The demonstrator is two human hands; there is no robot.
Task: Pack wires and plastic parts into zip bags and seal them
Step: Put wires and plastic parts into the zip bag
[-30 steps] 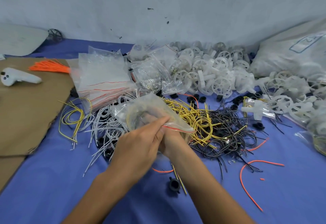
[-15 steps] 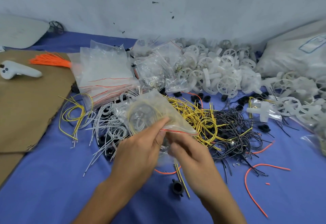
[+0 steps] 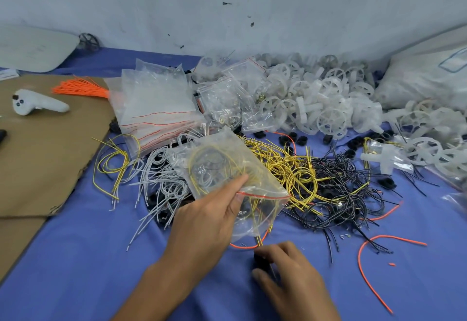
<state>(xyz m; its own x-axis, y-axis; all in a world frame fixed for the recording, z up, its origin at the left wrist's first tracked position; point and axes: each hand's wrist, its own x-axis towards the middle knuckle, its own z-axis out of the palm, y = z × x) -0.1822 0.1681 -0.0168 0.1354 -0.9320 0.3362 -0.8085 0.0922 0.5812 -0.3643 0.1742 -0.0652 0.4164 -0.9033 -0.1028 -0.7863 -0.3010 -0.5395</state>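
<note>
The blue cloth (image 3: pixel 75 257) served as the work surface, and the heap of yellow and black wires (image 3: pixel 316 176) lay on it beyond the hands. The zip bag (image 3: pixel 219 166), already holding coiled yellow and white wires, was held above the near-left edge of that heap. The left hand (image 3: pixel 207 224) pinched it just behind the red zip strip (image 3: pixel 265 195), with the forefinger on top and the thumb beneath. The right hand (image 3: pixel 293 277) was low on the cloth, its fingers and thumb curled round a small black plastic part (image 3: pixel 259 261). Motion blur prevented confirming a firm pinch. The step in hand was judged to be loading this part. To do it well, the left hand should keep its hold close to the strip and spread the mouth. The part should then be fed fully past the strip so that nothing fouls the seal. Yellow wire ends showed at the mouth. Whether they protruded or lay behind the film could not be told, and they should be checked before pressing the strip shut. The bag's long axis ran from far left to near right. Its closed bottom pointed away from the person, and its mouth faced the person, tilted downward.
</note>
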